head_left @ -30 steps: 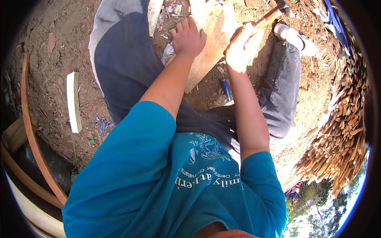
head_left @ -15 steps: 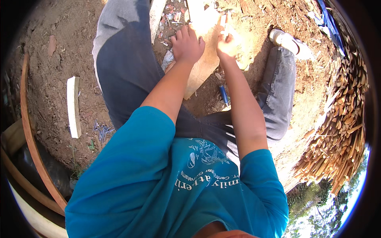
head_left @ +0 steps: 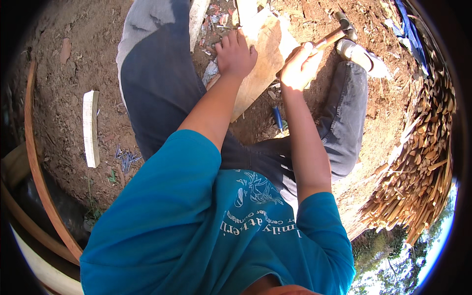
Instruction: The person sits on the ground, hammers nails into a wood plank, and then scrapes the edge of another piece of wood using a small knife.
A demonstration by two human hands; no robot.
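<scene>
My right hand [head_left: 299, 69] is closed around the wooden handle of a hammer [head_left: 330, 38]. The metal head points away to the right, near my shoe. Between my legs lies a broad, pale wooden board [head_left: 263, 61], partly in bright sun. My left hand [head_left: 236, 55] rests at the board's left edge, its fingers stretched forward and the thumb apart. What lies under those fingertips is hidden. Just beyond the board is the end of a narrow wood strip [head_left: 246, 11]. A blue-handled tool [head_left: 278, 118] sits on the ground near my right forearm.
Left of my leg are a short pale wood piece [head_left: 91, 129] and a scatter of nails [head_left: 128, 160]. Long curved-looking planks [head_left: 38, 162] lie at the far left. A big stack of cut sticks [head_left: 418, 162] stands right, below a blue sheet [head_left: 412, 32]. Another plank [head_left: 197, 22] touches my left leg.
My right hand has moved right, off the board's middle, and the hammer now shows clearly with its head to the right. My left hand has stayed nearly in place.
</scene>
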